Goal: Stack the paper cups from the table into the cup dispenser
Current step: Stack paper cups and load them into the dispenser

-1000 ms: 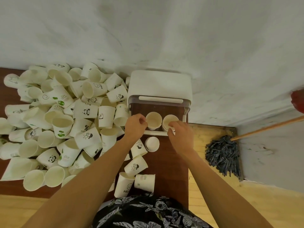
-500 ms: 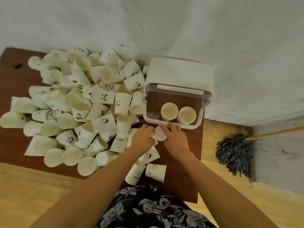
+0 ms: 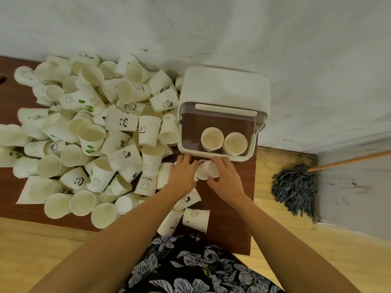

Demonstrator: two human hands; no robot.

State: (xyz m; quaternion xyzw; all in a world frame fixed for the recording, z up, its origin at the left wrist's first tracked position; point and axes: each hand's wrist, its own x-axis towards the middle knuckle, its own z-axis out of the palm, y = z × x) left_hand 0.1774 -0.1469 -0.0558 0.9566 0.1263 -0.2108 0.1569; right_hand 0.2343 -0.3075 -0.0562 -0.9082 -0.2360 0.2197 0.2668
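Brown table (image 3: pixel 230 225): left hand (image 3: pixel 183 173) and right hand (image 3: pixel 225 176) each hold a paper cup (image 3: pixel 204 170) before dispenser (image 3: pixel 224 89).

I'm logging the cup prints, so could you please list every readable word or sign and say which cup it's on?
"HELLO", above a smiley: cup left of the left hand.
"HEL", rest hidden: cup at the near edge.
"%": cup mid-pile.
Smiley sign with letters too blurred to read: cup at the back.
Small print on the other cups: unreadable.

Dim, warm, soft-shadowed light; slightly blurry, with wide-angle bending at edges.
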